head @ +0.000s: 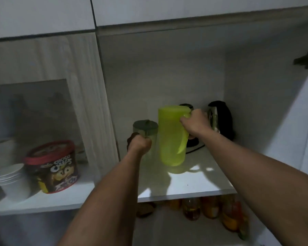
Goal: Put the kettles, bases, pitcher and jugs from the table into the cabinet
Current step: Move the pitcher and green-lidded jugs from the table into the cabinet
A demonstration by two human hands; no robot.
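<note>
A: What sat in the left compartment?

B: A stack of white paper cups [12,180] stood at the front of the left shelf [60,197], and just beside it, to the right, was a round cereal tub [52,166] with a red lid and a cartoon print.

A: And lower down?

B: Under the right shelf, a row of bottles [210,208] with orange and amber contents stood close together. At far right, a hinge [307,59] showed by the white door [292,125].
</note>
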